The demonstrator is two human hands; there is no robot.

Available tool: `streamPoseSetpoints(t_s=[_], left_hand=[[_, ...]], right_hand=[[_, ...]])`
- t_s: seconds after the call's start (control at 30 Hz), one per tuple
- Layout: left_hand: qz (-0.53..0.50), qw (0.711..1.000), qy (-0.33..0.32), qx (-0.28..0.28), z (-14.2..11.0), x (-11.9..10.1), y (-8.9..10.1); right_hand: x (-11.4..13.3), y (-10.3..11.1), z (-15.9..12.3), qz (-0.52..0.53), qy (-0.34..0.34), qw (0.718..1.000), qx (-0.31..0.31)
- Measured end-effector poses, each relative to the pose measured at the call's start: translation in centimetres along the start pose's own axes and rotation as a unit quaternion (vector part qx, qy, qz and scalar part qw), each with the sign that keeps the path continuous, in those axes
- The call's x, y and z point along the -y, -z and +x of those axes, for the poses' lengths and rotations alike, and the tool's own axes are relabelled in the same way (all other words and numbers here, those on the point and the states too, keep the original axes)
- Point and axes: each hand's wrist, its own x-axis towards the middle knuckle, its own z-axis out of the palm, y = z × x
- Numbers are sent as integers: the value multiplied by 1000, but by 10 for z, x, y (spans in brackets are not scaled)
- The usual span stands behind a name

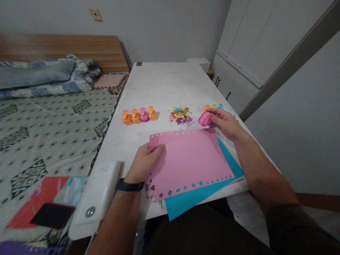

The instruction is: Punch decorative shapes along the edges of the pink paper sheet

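Observation:
My left hand (147, 161) grips the left edge of a pink sheet of paper (190, 156), thumb on top and fingers underneath. Small punched shapes run along the sheet's top, left and bottom edges. In my right hand (224, 122) is a pink craft punch (204, 119), pinched just above the sheet's top right corner. Under the pink sheet lies a blue sheet (191, 203), its right and lower parts showing. Beyond the paper sits a pile of colourful paper cut-outs (180, 115).
Several orange and pink craft punches (135, 115) stand in a row at the left of the white table (164, 81). More punches (214, 106) are partly hidden behind my right hand. A white device (97, 191) lies on the table's left edge, near a dark phone-like object (53, 215) on the bed.

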Motion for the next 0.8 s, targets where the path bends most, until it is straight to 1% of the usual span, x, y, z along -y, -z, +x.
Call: streamPoseSetpoints(t_s=[0.1,0.27,0.4,0.5,0.7,0.8], left_hand=[[-4,1000,3,2,-1,-3,-1],[-3,1000,-1,-11,-2,-3,-2],[2,1000,-8,-9,-2,-2,-1],[4,1000,-14,-2,-1,-1,0],[18,999,-27,7,-3,-4,1],[29,999,-31,7,-3,-2,1]], right_hand=[[-4,0,0,-1,1,1000,6],[-9,-2,-1,-32,-5,999,25],[-8,-5,-4,-77,-6,996,42],[-6,-7,-6,-87,-12,995,56],[-10,-7,-4,-79,-17,997,20],[-12,-7,-3,-82,-17,996,13]])
